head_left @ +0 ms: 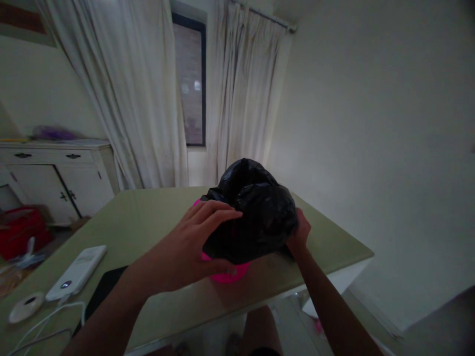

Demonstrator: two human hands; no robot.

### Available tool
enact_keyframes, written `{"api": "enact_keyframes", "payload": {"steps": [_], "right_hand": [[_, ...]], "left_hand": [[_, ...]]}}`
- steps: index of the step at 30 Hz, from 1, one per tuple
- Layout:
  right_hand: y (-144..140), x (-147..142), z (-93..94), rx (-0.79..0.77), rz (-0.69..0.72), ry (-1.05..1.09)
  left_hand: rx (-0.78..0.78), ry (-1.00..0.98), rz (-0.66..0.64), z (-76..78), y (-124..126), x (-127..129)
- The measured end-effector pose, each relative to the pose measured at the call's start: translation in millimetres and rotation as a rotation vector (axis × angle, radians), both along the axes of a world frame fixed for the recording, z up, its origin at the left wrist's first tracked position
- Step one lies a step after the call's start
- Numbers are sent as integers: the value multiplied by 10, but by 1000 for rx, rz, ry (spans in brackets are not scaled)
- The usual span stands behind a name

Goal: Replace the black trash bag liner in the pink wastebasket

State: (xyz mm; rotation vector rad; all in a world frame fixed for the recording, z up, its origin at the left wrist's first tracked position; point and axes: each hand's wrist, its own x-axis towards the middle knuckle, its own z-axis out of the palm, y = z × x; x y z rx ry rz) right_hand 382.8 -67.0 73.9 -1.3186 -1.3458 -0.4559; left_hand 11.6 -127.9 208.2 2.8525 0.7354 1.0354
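A crumpled black plastic bag covers a bright pink round container that stands on the green table. My left hand grips the near left side, fingers over the bag and thumb on the pink rim. On the bag's right side my right hand holds the plastic, with its fingers partly hidden behind the bag.
On the table's left lie a white power bank, a white round puck, a white cable and a black flat item. A white cabinet, red box and curtains stand beyond. The table edge is close in front.
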Motion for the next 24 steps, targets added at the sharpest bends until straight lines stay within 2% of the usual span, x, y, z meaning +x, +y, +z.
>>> {"api": "enact_keyframes", "payload": {"steps": [4,8,10,12,13,15,16,18,20,22,24], "right_hand": [[40,114,-317,-149,-18,-94],[172,97,-502,-190,-67,-145],[243,44,-581,-255,-39,-179],[316,-16,-668,-286,27,-198],[354,-41,-714,-280,63,-193],[429,-80,-807,-243,125,-156],[464,-95,-850,-223,153,-131],[526,-123,-919,-193,200,-76],[569,-154,-961,-178,235,-25],[587,-179,-982,-180,273,-12],[578,-183,-995,-189,314,-48]], "left_hand": [[206,90,2,-279,-6,28],[417,-87,5,-590,-6,48],[507,-94,15,-736,-27,17],[506,-48,-9,-863,-50,-29],[473,-51,-35,-914,-52,-54],[394,-176,-30,-976,-12,-98],[352,-284,34,-985,43,-118],[208,-516,264,-965,232,-156],[-47,-658,475,-921,504,-200],[-317,-662,523,-879,783,-248],[-443,-574,491,-855,988,-282]]}}
